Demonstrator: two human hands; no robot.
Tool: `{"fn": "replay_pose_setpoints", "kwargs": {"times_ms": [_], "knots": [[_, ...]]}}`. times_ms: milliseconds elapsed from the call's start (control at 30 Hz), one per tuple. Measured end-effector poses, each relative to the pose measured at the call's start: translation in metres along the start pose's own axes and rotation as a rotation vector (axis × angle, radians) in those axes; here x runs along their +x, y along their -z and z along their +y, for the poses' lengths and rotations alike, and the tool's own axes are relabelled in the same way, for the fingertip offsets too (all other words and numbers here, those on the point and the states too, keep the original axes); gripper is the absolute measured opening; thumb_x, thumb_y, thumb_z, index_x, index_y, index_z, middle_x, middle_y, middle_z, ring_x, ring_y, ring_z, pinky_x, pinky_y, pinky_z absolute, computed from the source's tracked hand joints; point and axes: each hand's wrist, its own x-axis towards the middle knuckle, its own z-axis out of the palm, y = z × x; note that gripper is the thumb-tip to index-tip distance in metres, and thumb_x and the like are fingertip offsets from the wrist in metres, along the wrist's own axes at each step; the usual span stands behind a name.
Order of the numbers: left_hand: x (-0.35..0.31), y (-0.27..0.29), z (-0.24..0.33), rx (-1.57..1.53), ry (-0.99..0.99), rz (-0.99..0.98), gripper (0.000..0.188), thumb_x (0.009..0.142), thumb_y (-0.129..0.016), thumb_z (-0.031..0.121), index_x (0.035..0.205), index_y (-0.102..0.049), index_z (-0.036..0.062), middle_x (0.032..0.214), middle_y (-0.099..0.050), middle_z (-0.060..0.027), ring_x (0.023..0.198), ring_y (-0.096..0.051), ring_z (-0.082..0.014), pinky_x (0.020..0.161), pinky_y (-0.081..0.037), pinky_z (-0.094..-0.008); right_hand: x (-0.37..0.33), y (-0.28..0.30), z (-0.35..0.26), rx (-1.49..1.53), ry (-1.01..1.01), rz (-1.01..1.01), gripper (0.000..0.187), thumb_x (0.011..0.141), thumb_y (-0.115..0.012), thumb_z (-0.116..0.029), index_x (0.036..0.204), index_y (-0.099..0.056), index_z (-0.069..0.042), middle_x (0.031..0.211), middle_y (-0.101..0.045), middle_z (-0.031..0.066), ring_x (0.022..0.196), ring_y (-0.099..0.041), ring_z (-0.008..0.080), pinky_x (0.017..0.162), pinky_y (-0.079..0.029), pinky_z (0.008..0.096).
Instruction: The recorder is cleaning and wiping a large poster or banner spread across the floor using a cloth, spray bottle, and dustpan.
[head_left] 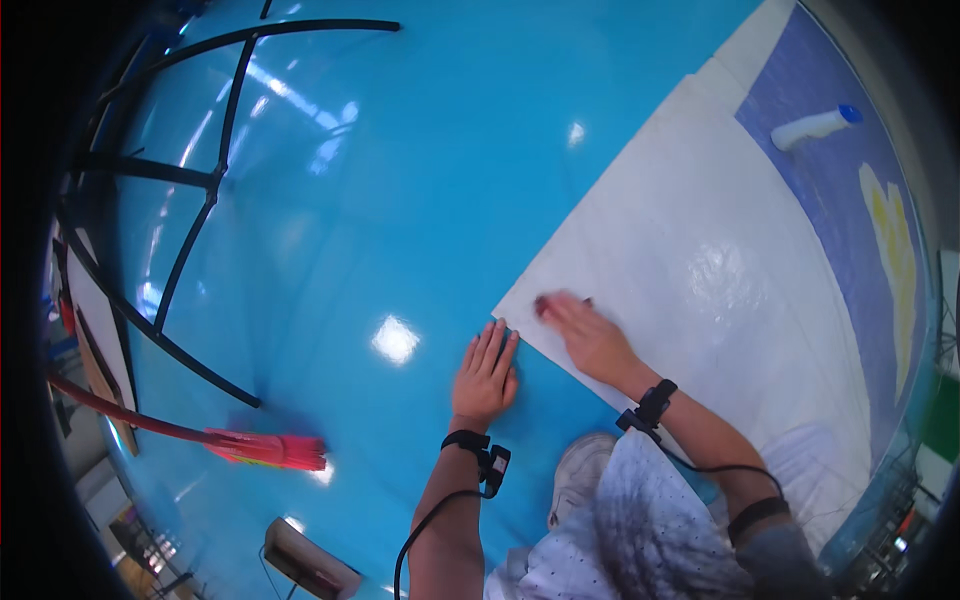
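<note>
A large white sheet [690, 230] lies over the glossy blue surface [430, 200], its pointed corner near the middle of the view. My left hand [485, 375] is flat with fingers stretched out, the tips at that corner. On the sheet just right of the corner, my right hand [595, 345] is closed over a small dark red object [543, 305]. Motion blurs those fingers, and most of the object is hidden under them, so its kind does not show.
A red-bristled broom [270, 450] lies at the left, below a black tubular frame [215, 180]. A white bottle with a blue cap [815, 128] is on the purple area at far right. One shoe [580, 475] stands near the sheet's lower edge; a box-like object [310, 560] is at lower left.
</note>
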Motion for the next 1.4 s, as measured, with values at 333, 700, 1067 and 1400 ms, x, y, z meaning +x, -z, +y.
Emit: {"fn": "replay_pose_setpoints", "kwargs": {"times_ms": [333, 700, 1067, 1400], "knots": [[-0.003, -0.001, 0.002, -0.037, -0.002, -0.043, 0.052, 0.082, -0.049, 0.013, 0.134, -0.044, 0.0061, 0.142, -0.039, -0.0158, 0.131, -0.038, -0.0307, 0.106, -0.031, -0.0454, 0.037, 0.009, 0.014, 0.169, -0.056, -0.26, 0.065, 0.079, -0.057, -0.01, 0.139, -0.032, 0.0, 0.145, -0.032, 0.0174, 0.136, -0.027, 0.0307, 0.111, -0.021, 0.048], [-0.002, 0.002, 0.006, -0.08, 0.046, -0.112, 0.054, 0.082, -0.048, 0.012, 0.135, -0.043, 0.006, 0.142, -0.038, -0.0174, 0.132, -0.036, -0.0329, 0.109, -0.027, -0.0455, 0.053, 0.031, 0.043, 0.133, -0.186, -0.191, 0.075, 0.076, -0.06, -0.016, 0.141, -0.028, 0.0, 0.147, -0.028, 0.0185, 0.135, -0.028, 0.0325, 0.111, -0.02, 0.0458], [0.002, 0.002, 0.009, -0.019, 0.026, -0.128, 0.057, 0.081, -0.049, 0.014, 0.137, -0.041, 0.0063, 0.141, -0.039, -0.0168, 0.133, -0.034, -0.0307, 0.109, -0.027, -0.0444, 0.049, 0.044, 0.068, 0.105, -0.238, -0.095, 0.07, 0.076, -0.059, -0.009, 0.139, -0.03, 0.003, 0.145, -0.03, 0.0191, 0.136, -0.026, 0.0335, 0.112, -0.019, 0.0464], [-0.016, 0.001, -0.007, -0.031, 0.031, -0.103, 0.056, 0.081, -0.047, 0.013, 0.136, -0.041, 0.0058, 0.14, -0.039, -0.0178, 0.132, -0.035, -0.0328, 0.109, -0.027, -0.0477, -0.012, 0.051, 0.036, 0.334, -0.112, -0.47, 0.075, 0.073, -0.06, -0.011, 0.141, -0.03, -0.002, 0.148, -0.029, 0.0138, 0.138, -0.025, 0.0272, 0.113, -0.018, 0.0443]]}}
